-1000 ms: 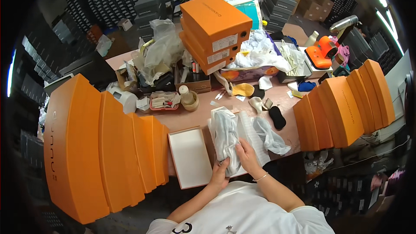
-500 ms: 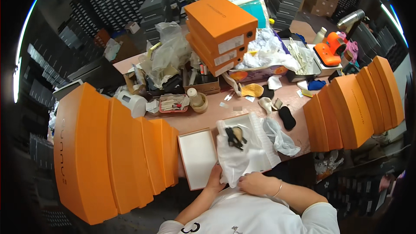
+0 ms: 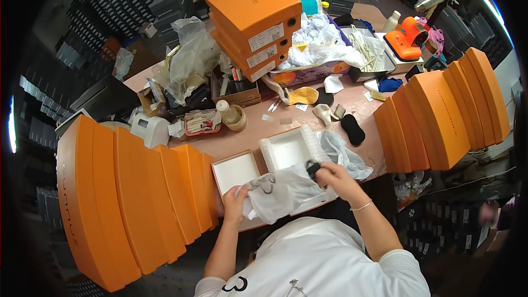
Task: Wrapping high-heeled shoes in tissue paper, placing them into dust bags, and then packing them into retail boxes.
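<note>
My left hand point(image 3: 235, 202) is closed on one end of a thin white plastic bag point(image 3: 278, 192), stretched across the open box in front of me. My right hand point(image 3: 336, 179) grips a black strappy sandal point(image 3: 313, 168) at the bag's other end. Most of the sandal is hidden by my fingers and the bag. Beneath lies an open shoebox point(image 3: 286, 147) with a white inside and bubble wrap along its edge. Just left of it is a shallow box lid point(image 3: 235, 171), white side up.
Rows of orange shoeboxes stand at the left point(image 3: 137, 198) and right point(image 3: 434, 115). More orange boxes point(image 3: 256, 8) are stacked at the back. A black eye-mask-shaped pad point(image 3: 352, 130), a clear plastic bag point(image 3: 344, 157), a bottle point(image 3: 224, 111) and a red tray of sticks point(image 3: 201, 122) lie around.
My right hand has moved up and right and now grips the black sandal, which lay on the bag before. My left hand has risen leftward, pulling the bag sideways. The view has shifted.
</note>
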The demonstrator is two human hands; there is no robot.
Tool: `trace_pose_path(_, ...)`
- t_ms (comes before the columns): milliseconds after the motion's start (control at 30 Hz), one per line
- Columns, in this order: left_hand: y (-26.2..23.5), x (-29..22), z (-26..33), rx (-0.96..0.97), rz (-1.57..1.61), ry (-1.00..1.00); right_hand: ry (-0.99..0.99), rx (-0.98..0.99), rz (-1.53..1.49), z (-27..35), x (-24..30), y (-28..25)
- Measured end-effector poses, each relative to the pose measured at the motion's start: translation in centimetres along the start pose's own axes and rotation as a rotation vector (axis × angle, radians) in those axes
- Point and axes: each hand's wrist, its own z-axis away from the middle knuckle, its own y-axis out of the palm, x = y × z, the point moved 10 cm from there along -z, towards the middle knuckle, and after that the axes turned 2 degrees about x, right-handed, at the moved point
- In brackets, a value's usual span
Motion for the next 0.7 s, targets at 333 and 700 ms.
trace_pose_path(333, 2.1, -14.4, 5.1, -0.395, -1.429, 0.764, -0.110, -0.151, 0.124, 1.0, 4.0, -9.4)
trace_pose_path(700, 18.2, -1.4, 3.2, 0.655, 0.857, -0.539, -0.366, -0.467, 0.034, -0.2, 4.7, -2.5)
